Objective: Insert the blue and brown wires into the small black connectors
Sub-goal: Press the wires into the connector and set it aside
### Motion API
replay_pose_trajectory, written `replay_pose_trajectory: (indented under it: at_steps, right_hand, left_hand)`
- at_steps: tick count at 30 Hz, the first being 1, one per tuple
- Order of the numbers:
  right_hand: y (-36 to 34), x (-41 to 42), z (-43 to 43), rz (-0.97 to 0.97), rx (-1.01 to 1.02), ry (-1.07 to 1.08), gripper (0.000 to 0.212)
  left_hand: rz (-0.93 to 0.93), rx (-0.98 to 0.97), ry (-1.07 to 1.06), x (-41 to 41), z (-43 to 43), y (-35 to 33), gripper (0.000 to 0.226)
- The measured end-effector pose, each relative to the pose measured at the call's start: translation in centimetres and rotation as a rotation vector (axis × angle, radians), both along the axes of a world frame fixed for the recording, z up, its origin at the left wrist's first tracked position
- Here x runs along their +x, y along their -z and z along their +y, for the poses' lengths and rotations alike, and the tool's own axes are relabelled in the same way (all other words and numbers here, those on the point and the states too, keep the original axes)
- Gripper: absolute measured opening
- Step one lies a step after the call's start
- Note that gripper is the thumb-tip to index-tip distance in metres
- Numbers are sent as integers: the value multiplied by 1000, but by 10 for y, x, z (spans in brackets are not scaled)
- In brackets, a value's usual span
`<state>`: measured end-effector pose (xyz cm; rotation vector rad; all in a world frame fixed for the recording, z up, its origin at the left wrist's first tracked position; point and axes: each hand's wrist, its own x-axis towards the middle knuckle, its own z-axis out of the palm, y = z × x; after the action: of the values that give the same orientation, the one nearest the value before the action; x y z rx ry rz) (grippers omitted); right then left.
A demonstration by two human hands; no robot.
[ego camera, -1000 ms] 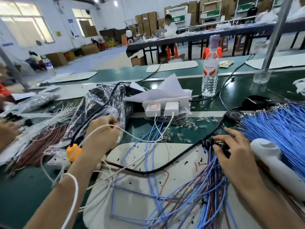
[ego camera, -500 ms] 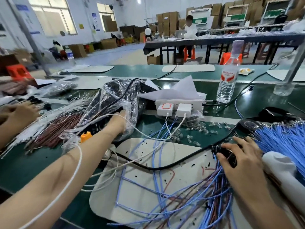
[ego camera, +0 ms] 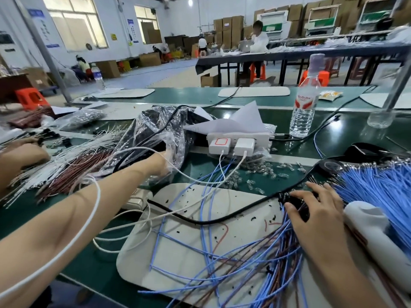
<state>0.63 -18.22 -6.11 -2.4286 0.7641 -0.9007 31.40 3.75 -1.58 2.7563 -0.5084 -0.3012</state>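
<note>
- Bag [ego camera: 153, 127] swallows our left hand [ego camera: 163, 160]; we cannot tell how its fingers lie.
- On wires [ego camera: 273, 247], our right hand [ego camera: 315, 210] grips connectors [ego camera: 284, 196], fingers curled round them.

Blue and brown on a dark green bench

The bench top [ego camera: 355, 134] is dark green, and the mat [ego camera: 138, 258] on it is off-white, speckled with black scraps. Light blue wires [ego camera: 280, 245] cross it with brown ones among them; a reddish-brown wire pile [ego camera: 66, 172] lies left, a light blue sheaf [ego camera: 378, 196] right. The connectors [ego camera: 300, 207] and the thick cable [ego camera: 200, 221] are black. One white charger [ego camera: 219, 145] bears a red square outline; the other charger [ego camera: 243, 146] is plain white. The clear bottle [ego camera: 302, 114] has a red-and-white label and a pale lilac cap. The crinkled bag [ego camera: 151, 127] is transparent over black. The stool [ego camera: 31, 97] is orange-red.
</note>
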Motion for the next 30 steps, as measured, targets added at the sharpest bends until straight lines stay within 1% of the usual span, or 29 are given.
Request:
replay_pose_trajectory:
  at_steps: [1, 2, 4, 5, 6, 7, 8, 9, 10, 11, 12, 13, 14, 15, 17, 18, 19, 21, 22, 23, 24, 25, 26, 27, 30]
  right_hand:
    - [0, 0, 0, 5, 3, 1, 23]
    - [0, 0, 0, 10, 6, 3, 23]
    - [0, -1, 0, 15, 13, 5, 23]
    - [-1, -1, -1, 16, 13, 4, 23]
    - [0, -1, -1, 17, 9, 3, 24]
    - [-1, -1, -2, 15, 3, 4, 23]
    - [-1, 0, -1, 8, 4, 7, 23]
    - [-1, 1, -1, 6, 7, 7, 22]
    - [-1, 1, 0, 9, 9, 6, 22]
    - [0, 1, 0, 12, 12, 4, 22]
    - [0, 2, 0, 12, 13, 5, 21]
    - [-1, 1, 0, 14, 15, 9, 21]
    - [-1, 1, 0, 15, 19, 15, 20]
    - [-1, 0, 0, 15, 23, 19, 20]
    - [-2, 0, 0, 8, 27, 25, 19]
    - [-3, 0, 0, 6, 27, 27, 19]
    - [-4, 0, 0, 8, 28, 28, 20]
    - [-5, -1, 2, 18, 26, 24, 21]
    - [-5, -1, 2, 27, 21, 21, 21]
    - [-6, -1, 3, 37, 17, 20, 21]
    - [-7, -2, 4, 47, 12, 21, 21]
    - [-7, -1, 5, 57, 10, 18, 22]
    - [-7, -2, 5, 65, 10, 15, 22]
    - [-7, -1, 5, 70, 9, 14, 23]
    - [-8, -2, 6, 79, 6, 10, 23]
  left_hand:
    - [-11, -20, -21, -2, -2, -1, 32]
    - [-58, 33, 6, -3, -3, -3, 29]
    - [-91, 21, 39, -15, -2, -17, 12]
    - [-80, -69, -2, -22, 3, -24, 14]
    - [-45, -241, -84, -28, 11, -29, 20]
    - [-29, -463, -181, -38, 20, -33, 24]
    - [-46, -644, -261, -52, 30, -37, 26]
    - [-46, -781, -302, -67, 39, -36, 28]
    - [6, -878, -316, -82, 43, -32, 31]
    - [120, -941, -296, -98, 43, -28, 35]
    - [254, -938, -252, -112, 41, -23, 40]
    - [361, -897, -191, -122, 37, -19, 43]
    - [401, -827, -127, -126, 33, -17, 45]
    - [391, -781, -68, -128, 29, -19, 45]
    - [315, -768, 4, -117, 21, -24, 42]
    - [256, -740, 37, -110, 15, -25, 39]
    - [171, -672, 82, -103, 8, -26, 36]
    - [-76, -389, 177, -85, -10, -21, 27]
    - [-167, -227, 202, -77, -17, -17, 23]
    - [-215, -83, 197, -70, -23, -11, 25]
    - [-228, 36, 193, -65, -27, -6, 31]
    - [-220, 127, 199, -60, -30, 1, 33]
    - [-207, 189, 214, -58, -32, 5, 28]
    - [-197, 223, 238, -57, -34, 9, 24]
    - [-210, 238, 259, -55, -36, 8, 26]
